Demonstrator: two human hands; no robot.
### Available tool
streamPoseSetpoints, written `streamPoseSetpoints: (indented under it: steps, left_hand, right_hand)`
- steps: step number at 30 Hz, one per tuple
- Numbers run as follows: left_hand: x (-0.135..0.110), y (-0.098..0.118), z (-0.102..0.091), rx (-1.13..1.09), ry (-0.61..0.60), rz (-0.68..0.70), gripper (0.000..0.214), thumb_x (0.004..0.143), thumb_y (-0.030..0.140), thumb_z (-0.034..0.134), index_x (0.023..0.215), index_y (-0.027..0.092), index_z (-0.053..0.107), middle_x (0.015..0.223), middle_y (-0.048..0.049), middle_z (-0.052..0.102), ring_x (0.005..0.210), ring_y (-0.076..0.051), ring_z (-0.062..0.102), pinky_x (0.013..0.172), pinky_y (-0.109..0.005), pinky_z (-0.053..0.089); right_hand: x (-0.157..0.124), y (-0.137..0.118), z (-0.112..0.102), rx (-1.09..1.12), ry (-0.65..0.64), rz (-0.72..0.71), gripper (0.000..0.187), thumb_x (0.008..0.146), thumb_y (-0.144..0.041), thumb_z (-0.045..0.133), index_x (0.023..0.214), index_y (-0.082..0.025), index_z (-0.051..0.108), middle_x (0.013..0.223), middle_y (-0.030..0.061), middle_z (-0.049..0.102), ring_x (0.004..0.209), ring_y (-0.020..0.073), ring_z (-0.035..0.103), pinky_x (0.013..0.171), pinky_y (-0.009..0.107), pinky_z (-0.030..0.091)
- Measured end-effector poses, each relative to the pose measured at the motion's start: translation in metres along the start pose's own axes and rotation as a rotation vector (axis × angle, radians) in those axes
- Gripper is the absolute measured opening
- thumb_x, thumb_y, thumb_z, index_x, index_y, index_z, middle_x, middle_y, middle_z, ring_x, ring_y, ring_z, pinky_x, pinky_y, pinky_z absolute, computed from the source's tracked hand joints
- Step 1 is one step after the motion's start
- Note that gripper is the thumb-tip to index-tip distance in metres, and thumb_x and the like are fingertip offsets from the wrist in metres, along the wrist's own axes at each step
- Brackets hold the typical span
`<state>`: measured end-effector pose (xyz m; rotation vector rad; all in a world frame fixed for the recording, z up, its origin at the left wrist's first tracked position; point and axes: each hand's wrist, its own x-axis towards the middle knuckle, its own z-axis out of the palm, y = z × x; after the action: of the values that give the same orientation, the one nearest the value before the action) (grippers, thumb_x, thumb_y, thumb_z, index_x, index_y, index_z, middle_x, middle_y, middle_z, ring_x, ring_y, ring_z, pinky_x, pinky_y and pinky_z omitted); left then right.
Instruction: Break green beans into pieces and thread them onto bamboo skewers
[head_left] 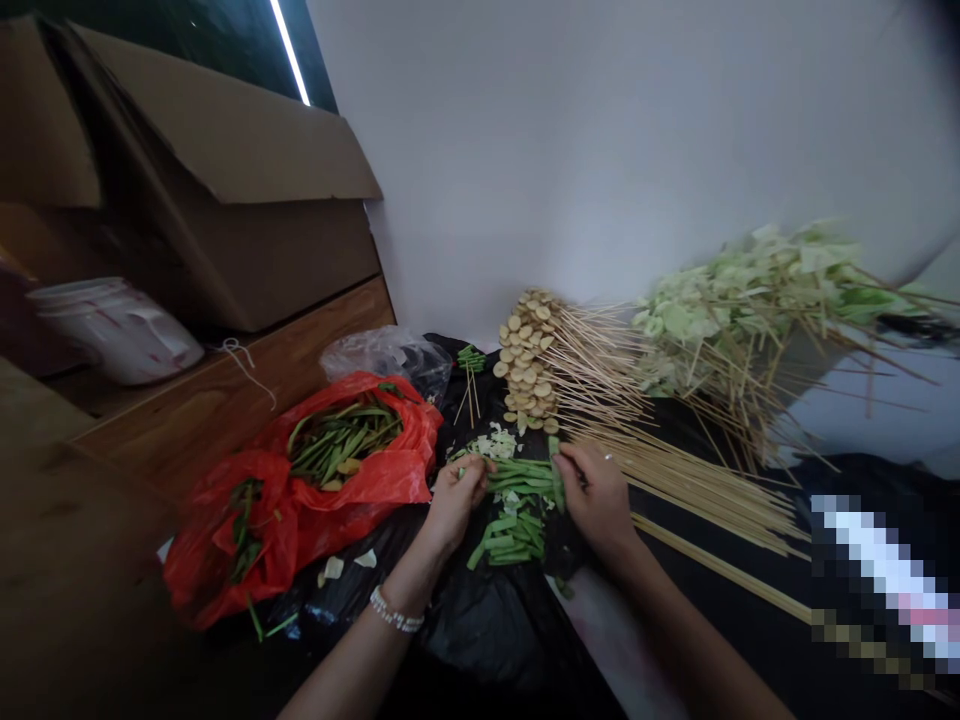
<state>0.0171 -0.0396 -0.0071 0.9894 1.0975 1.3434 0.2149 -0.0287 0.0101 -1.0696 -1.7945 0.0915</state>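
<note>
Across black plastic, green beans lie sideways, one held piece pointing forward.

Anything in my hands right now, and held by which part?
Your right hand holds a green bean piece between its ends. Your left hand is at the bean row; whether it grips any can't be told.
</note>
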Motion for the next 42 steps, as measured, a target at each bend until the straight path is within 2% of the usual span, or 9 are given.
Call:
streamPoseSetpoints:
  steps: [3,6,10,12,17,29,33,38,42]
  left_hand:
    - [0.005,0.000,-0.006,0.000,0.189,0.054,0.047,0.074,0.045,0.064,0.106,0.010,0.062,0.052,0.0087,0.039,0.040,-0.002,0.025,0.041,-0.019,0.016]
    - [0.007,-0.001,-0.010,0.069,0.313,0.132,0.078,0.071,0.038,0.068,0.140,0.018,0.037,0.056,0.0095,0.047,0.044,-0.004,0.036,0.045,-0.017,0.026]
    - [0.006,-0.004,-0.011,0.295,0.232,0.185,0.040,0.073,0.041,0.066,0.101,0.013,0.069,0.059,0.0027,0.057,0.055,-0.009,0.049,0.055,-0.021,0.038]
    - [0.004,-0.005,-0.010,0.406,0.199,0.203,0.033,0.076,0.043,0.063,0.082,0.012,0.072,0.058,0.0010,0.057,0.055,-0.011,0.049,0.055,-0.022,0.039]
    - [0.001,-0.004,-0.009,0.599,0.233,0.283,0.049,0.076,0.034,0.064,0.121,0.016,0.059,0.059,0.0041,0.058,0.054,-0.012,0.053,0.058,-0.023,0.041]
    - [-0.003,-0.004,-0.009,0.808,0.222,0.383,0.023,0.085,0.036,0.053,0.093,0.020,0.068,0.075,-0.0015,0.065,0.065,-0.015,0.058,0.064,-0.025,0.044]
    - [-0.002,-0.003,-0.009,0.813,0.211,0.379,0.040,0.084,0.030,0.056,0.123,0.020,0.058,0.077,-0.0006,0.065,0.062,-0.014,0.058,0.065,-0.026,0.045]
    - [-0.006,0.002,-0.007,0.806,0.172,0.517,0.025,0.089,0.031,0.051,0.091,0.017,0.071,0.084,-0.0068,0.067,0.080,-0.018,0.061,0.075,-0.028,0.046]
    - [-0.011,0.003,-0.003,0.789,0.014,0.584,0.026,0.090,0.032,0.051,0.091,0.017,0.072,0.082,-0.0069,0.066,0.078,-0.017,0.060,0.072,-0.027,0.047]
  right_hand:
    - [0.003,0.008,-0.005,0.181,0.041,0.269,0.021,0.087,-0.036,0.051,0.090,-0.020,0.064,0.084,0.0060,0.067,0.077,0.0194,0.058,0.070,0.034,0.046]
    - [0.006,0.008,-0.006,0.466,0.030,0.509,0.026,0.083,-0.044,0.056,0.087,-0.020,0.064,0.079,0.0045,0.068,0.068,0.0177,0.059,0.064,0.031,0.048]
    - [0.009,0.002,-0.004,0.679,-0.020,0.646,0.031,0.075,-0.049,0.063,0.083,-0.019,0.063,0.070,0.0031,0.069,0.057,0.0152,0.055,0.052,0.027,0.045]
    - [0.009,-0.002,-0.002,0.729,-0.049,0.668,0.032,0.073,-0.050,0.065,0.081,-0.019,0.062,0.070,0.0033,0.069,0.055,0.0142,0.054,0.049,0.026,0.043]
    - [0.007,-0.006,0.003,0.840,-0.091,0.717,0.034,0.069,-0.049,0.070,0.079,-0.019,0.058,0.070,0.0031,0.070,0.052,0.0127,0.054,0.048,0.025,0.043]
    - [0.002,-0.004,0.009,0.914,-0.127,0.715,0.033,0.071,-0.043,0.069,0.088,-0.022,0.050,0.074,-0.0001,0.068,0.052,0.0123,0.057,0.047,0.024,0.045]
    - [0.002,-0.004,0.009,0.939,-0.133,0.717,0.033,0.072,-0.042,0.068,0.093,-0.021,0.052,0.074,-0.0007,0.067,0.052,0.0112,0.057,0.046,0.023,0.045]
    - [0.002,-0.005,0.010,0.899,-0.124,0.732,0.032,0.071,-0.042,0.068,0.088,-0.021,0.051,0.056,-0.0058,0.060,0.047,0.0117,0.055,0.045,0.023,0.044]
    - [0.001,-0.006,0.011,0.885,-0.166,0.705,0.030,0.074,-0.043,0.066,0.087,-0.022,0.049,0.052,-0.0055,0.061,0.044,0.0125,0.055,0.044,0.024,0.044]
